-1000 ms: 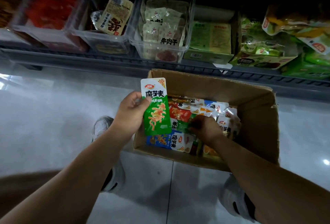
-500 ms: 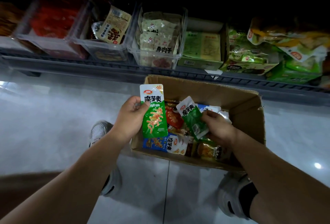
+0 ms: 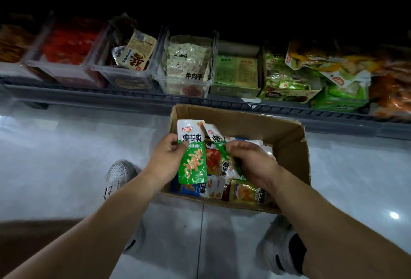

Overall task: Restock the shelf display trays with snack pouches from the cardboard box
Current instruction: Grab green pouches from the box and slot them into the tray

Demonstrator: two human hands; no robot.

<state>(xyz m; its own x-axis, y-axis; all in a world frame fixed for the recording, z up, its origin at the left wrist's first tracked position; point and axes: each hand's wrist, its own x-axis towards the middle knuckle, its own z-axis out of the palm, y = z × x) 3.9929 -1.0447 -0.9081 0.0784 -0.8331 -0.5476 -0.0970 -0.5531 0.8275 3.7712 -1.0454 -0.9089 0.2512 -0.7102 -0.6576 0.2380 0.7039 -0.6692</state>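
Observation:
An open cardboard box (image 3: 287, 143) stands on the floor below the shelf, holding several snack pouches in blue, red, yellow and white. My left hand (image 3: 165, 159) grips a green and white pouch (image 3: 192, 158) upright over the box's left side. My right hand (image 3: 253, 163) pinches a second green pouch (image 3: 216, 139), tilted, with its top nearly touching the first one. Clear display trays (image 3: 184, 85) with pale pouches sit on the shelf above the box.
The shelf rail (image 3: 133, 98) runs across the view. More trays (image 3: 66, 74) with red and brown packs stand at left, green cartons (image 3: 235, 89) and loose bags (image 3: 333, 67) at right. My two shoes (image 3: 117, 176) rest on the glossy tiled floor beside the box.
My right hand pulled a second green pouch out of the box and brought it leftward up against the pouch in my left hand. The view tilted slightly upward.

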